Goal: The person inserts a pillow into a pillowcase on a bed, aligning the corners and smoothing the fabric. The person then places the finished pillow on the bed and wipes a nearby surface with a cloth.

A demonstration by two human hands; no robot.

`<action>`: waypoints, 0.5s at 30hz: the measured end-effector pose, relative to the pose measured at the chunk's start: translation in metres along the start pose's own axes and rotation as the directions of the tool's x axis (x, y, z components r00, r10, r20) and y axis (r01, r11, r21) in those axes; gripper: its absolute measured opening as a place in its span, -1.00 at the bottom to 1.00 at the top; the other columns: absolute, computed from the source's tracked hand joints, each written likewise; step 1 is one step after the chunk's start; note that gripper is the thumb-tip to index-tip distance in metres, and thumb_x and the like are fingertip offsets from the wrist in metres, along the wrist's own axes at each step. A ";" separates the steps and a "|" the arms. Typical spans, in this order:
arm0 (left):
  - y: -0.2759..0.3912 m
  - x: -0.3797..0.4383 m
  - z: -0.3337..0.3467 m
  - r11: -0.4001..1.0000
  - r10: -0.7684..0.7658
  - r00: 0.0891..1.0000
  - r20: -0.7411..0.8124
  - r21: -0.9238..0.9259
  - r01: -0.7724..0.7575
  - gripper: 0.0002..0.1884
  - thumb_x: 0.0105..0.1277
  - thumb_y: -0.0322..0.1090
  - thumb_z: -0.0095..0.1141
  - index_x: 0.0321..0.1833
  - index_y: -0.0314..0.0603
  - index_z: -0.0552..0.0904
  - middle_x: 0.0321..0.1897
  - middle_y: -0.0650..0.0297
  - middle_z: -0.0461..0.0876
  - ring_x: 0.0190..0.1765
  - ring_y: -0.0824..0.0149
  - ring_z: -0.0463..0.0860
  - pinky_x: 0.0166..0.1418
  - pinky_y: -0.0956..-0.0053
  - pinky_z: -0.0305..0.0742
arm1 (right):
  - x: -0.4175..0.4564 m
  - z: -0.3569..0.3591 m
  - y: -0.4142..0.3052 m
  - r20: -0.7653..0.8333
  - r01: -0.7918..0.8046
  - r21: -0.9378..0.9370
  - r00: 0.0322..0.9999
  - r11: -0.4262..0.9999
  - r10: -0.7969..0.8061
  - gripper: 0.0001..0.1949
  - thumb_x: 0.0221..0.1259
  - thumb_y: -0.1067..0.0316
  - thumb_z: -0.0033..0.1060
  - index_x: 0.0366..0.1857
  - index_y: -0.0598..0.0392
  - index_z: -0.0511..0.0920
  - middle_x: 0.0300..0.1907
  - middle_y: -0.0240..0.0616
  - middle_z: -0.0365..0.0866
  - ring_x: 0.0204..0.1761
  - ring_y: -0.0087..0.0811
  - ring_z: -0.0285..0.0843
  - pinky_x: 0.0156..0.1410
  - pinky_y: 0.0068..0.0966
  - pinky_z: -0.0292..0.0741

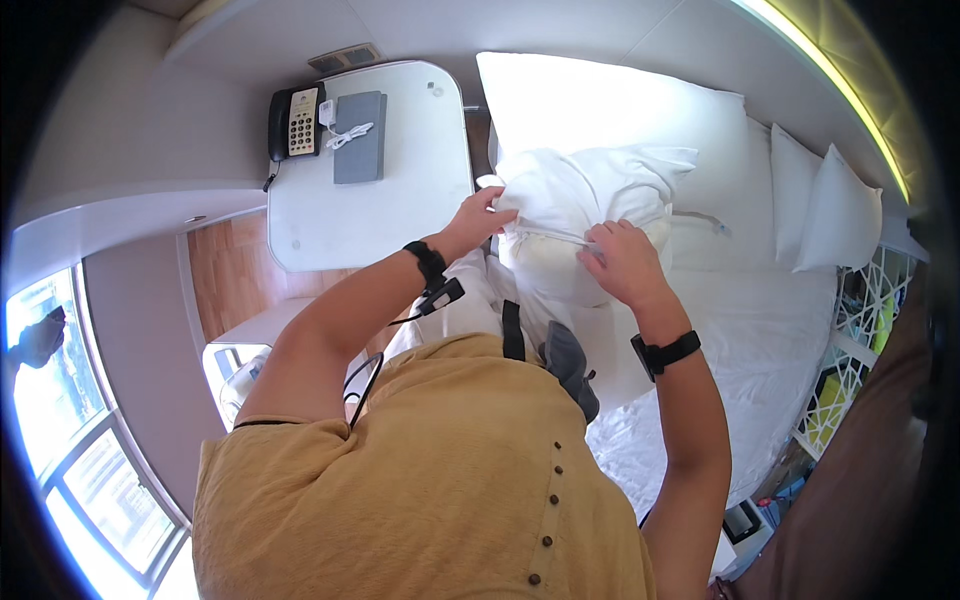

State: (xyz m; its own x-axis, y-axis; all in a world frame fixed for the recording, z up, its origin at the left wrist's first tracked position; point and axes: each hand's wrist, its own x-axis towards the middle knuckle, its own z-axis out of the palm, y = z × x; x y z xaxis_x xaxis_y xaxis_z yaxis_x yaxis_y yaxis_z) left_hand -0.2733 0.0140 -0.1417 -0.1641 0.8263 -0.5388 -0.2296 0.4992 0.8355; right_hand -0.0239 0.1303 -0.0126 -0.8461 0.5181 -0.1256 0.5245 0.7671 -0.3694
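Note:
A white pillow [559,266] is partly inside a wrinkled white pillowcase [600,184] before me, above the bed. My left hand [484,216] grips the left side of the case's opening between thumb and fingers. On the right, my right hand [622,259] has its fingers closed on the same opening's edge. The pillow's lower part bulges out of the case between my hands and my body. Behind it lies a large white pillow [600,105] against the headboard wall.
To the left stands a white bedside table [412,202] with a telephone [302,120], a grey box [360,161] and a coiled white cable [350,136]. Two more white pillows [844,214] lean at the bed's far right, near a white lattice screen [851,345].

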 end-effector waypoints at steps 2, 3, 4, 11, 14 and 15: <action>0.004 0.011 -0.002 0.995 -0.007 1.000 0.030 0.098 0.004 -0.62 0.47 -0.28 0.33 0.26 -0.28 0.65 -0.09 0.30 0.72 -0.11 0.49 0.66 -0.03 0.53 0.63 | -0.007 0.005 -0.012 -0.059 0.018 0.008 0.998 1.000 -0.018 -0.79 0.19 0.20 0.46 -0.29 0.08 0.65 -0.29 -0.15 0.68 -0.10 -0.03 0.61 0.05 -0.13 0.54; 0.008 0.016 -0.004 0.989 -0.006 0.999 0.046 0.151 -0.001 -0.66 0.48 -0.27 0.32 0.22 -0.28 0.69 -0.13 0.31 0.73 -0.13 0.50 0.65 -0.06 0.54 0.62 | -0.010 0.009 -0.017 -0.089 0.031 0.012 0.996 0.999 -0.029 -0.79 0.20 0.20 0.45 -0.30 0.08 0.64 -0.30 -0.16 0.67 -0.11 -0.03 0.61 0.05 -0.14 0.54; 0.009 0.016 -0.004 0.980 0.049 0.998 0.031 0.194 -0.054 -0.74 0.49 -0.28 0.28 0.09 -0.30 0.75 -0.24 0.34 0.73 -0.20 0.52 0.63 -0.13 0.54 0.58 | -0.014 0.016 -0.022 -0.120 0.042 0.016 0.992 0.999 -0.039 -0.79 0.20 0.19 0.44 -0.31 0.07 0.62 -0.31 -0.17 0.65 -0.12 -0.03 0.61 0.05 -0.15 0.54; 0.034 0.001 0.024 0.950 0.179 0.983 -0.045 0.269 -0.161 -0.72 0.46 -0.32 0.25 0.13 -0.29 0.77 -0.28 0.33 0.74 -0.29 0.55 0.59 -0.20 0.57 0.52 | -0.063 0.007 -0.028 0.041 0.039 0.101 0.998 0.994 -0.044 -0.79 0.31 0.18 0.36 -0.29 0.06 0.56 -0.31 -0.17 0.63 -0.16 -0.03 0.62 -0.05 -0.15 0.57; 0.040 -0.004 0.033 0.893 0.284 0.956 0.068 0.345 -0.290 -0.69 0.44 -0.34 0.24 0.16 -0.31 0.75 -0.25 0.30 0.74 -0.18 0.47 0.61 -0.10 0.53 0.53 | -0.079 0.022 -0.009 -0.163 -0.138 0.075 0.975 0.988 0.149 -0.82 0.31 0.22 0.37 -0.22 0.05 0.61 -0.22 -0.15 0.64 -0.13 -0.03 0.63 -0.06 -0.14 0.60; 0.040 -0.009 0.033 0.869 0.327 0.940 0.097 0.360 -0.339 -0.69 0.44 -0.34 0.24 0.16 -0.32 0.74 -0.24 0.29 0.74 -0.15 0.46 0.62 -0.08 0.52 0.54 | -0.071 0.018 -0.010 -0.216 -0.158 0.118 0.960 0.980 0.181 -0.83 0.30 0.24 0.37 -0.18 0.05 0.63 -0.18 -0.14 0.63 -0.11 -0.03 0.64 -0.05 -0.13 0.61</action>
State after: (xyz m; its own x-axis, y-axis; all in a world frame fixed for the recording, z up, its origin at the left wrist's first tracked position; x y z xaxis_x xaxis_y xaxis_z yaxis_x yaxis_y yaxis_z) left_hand -0.2491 0.0356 -0.1000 -0.1367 0.9651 -0.2232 0.2012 0.2477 0.9477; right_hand 0.0295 0.0788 -0.0167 -0.6965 0.7175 0.0112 0.6370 0.6254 -0.4508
